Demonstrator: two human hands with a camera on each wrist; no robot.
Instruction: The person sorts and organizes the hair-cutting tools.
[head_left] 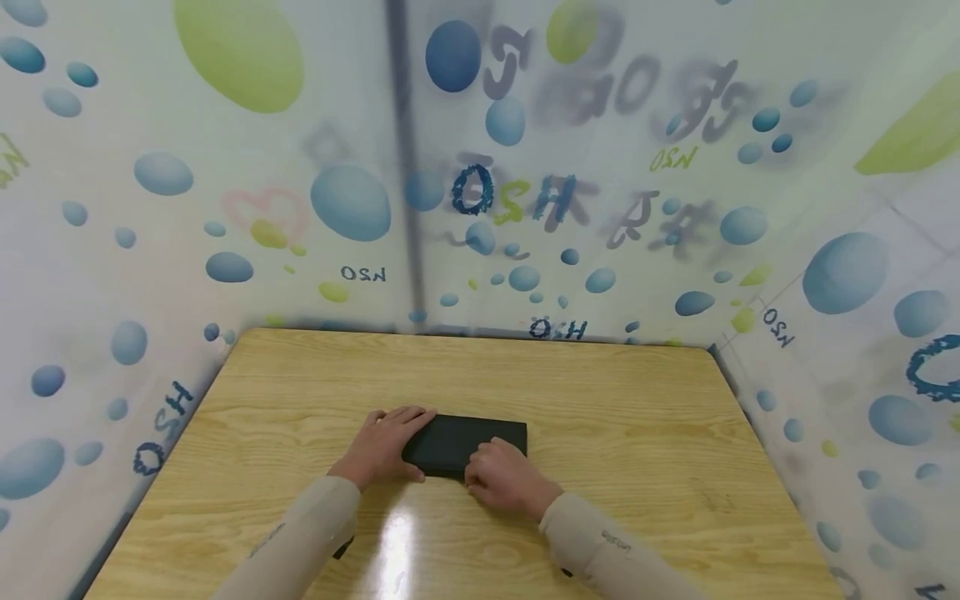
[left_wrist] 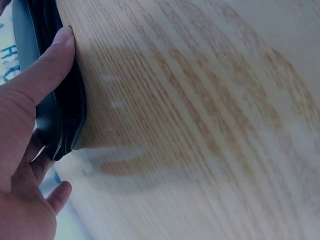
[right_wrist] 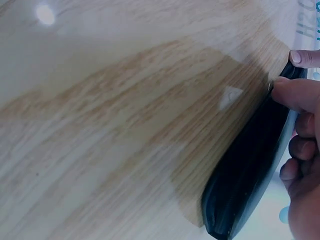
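A black leather wallet [head_left: 453,440], long and flat, lies on the wooden table. My left hand [head_left: 386,444] holds its left end, thumb at the near edge and fingers over the top. In the left wrist view, that thumb presses on the seamed side of the wallet [left_wrist: 70,107]. With curled fingers, my right hand [head_left: 504,477] pinches at the near edge, right of the middle. The right wrist view shows its thumb [right_wrist: 295,94] at the dark edge strip, with a small shiny bit beside the tip. What exactly lies between the fingertips is hidden.
The light wooden table [head_left: 600,400] reflects a bright glare near its front. Walls [head_left: 360,108] printed with blue and green drops and lettering enclose its back and sides. Beige sleeves [head_left: 300,533] cover both forearms.
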